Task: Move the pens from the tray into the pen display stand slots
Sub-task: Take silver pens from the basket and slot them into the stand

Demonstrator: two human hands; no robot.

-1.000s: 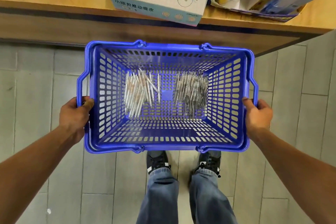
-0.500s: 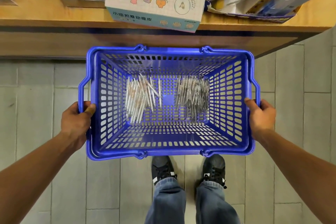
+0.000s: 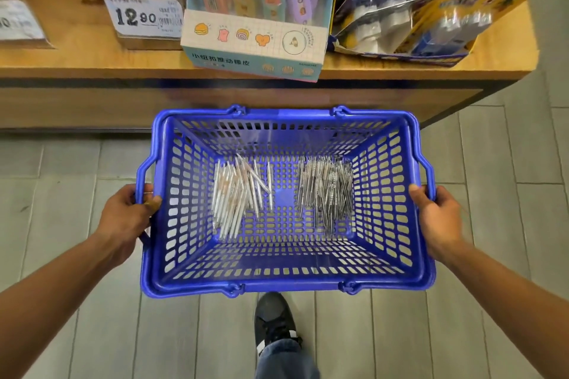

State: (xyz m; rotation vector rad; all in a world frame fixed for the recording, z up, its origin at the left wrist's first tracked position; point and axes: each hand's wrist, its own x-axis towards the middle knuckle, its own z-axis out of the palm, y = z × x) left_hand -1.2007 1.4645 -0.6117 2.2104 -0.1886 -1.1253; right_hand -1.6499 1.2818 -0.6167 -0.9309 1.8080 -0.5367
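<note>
A blue plastic basket [image 3: 286, 281] hangs in front of me above the tiled floor. My left hand [image 3: 123, 218] grips its left handle and my right hand [image 3: 437, 218] grips its right handle. On the basket floor lie two heaps of pens: several white pens [image 3: 237, 197] on the left and several grey pens [image 3: 326, 191] on the right. No pen display stand is visible.
A wooden shelf [image 3: 92, 61] runs across the top. On it stand a box of pastel erasers [image 3: 255, 40], a 12.90 price tag [image 3: 141, 17] and yellow-and-blue blister packs [image 3: 431, 9]. My shoe [image 3: 274, 323] shows on the grey tiles below.
The view has tilted up, so more of the shelf shows. The basket sits lower in the picture. Only one foot is in view now. Both hands keep their grip.
</note>
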